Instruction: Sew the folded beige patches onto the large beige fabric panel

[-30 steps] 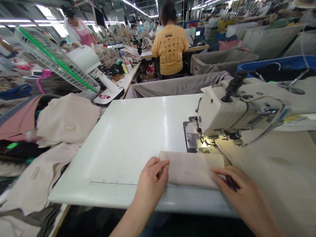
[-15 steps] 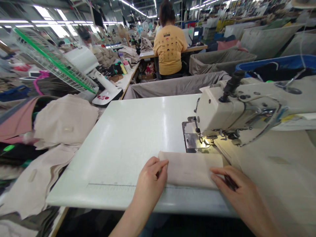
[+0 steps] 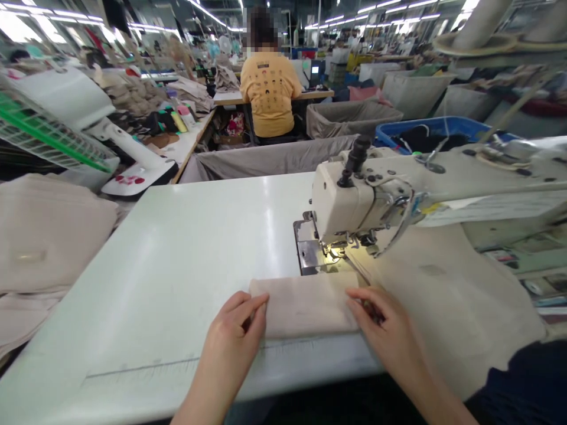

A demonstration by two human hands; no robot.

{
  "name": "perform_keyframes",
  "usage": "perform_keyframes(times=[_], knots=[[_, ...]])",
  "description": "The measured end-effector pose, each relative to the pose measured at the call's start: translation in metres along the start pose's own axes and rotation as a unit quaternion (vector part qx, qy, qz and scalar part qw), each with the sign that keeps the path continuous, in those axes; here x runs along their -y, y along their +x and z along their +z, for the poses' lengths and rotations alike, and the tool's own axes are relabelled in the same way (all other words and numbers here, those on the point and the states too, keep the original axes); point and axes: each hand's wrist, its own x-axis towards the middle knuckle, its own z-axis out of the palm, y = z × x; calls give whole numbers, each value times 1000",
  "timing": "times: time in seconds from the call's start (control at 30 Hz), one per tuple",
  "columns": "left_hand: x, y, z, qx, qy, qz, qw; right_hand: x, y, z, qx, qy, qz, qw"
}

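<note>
Left hand [image 3: 239, 327] and right hand [image 3: 392, 330] pinch opposite ends of the folded beige fabric [image 3: 308, 307], lower centre of the frame, just short of the sewing machine [image 3: 341, 195]'s presser area. Only the view has swung rightward; grip and cloth look unchanged, so sewing seems not advanced.

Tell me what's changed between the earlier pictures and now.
The view has swung right, so the sewing machine and table sit further left in the picture. Nothing was visibly taken up or let go: left hand and right hand stay at either end of the folded cloth.
</note>
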Motion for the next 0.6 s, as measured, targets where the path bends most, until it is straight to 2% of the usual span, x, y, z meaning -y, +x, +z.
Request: perform_keyframes(times=[0.6], knots=[[3,1,-1,-3,25,4,1000,5,8,-1,20,-8,20,1000]])
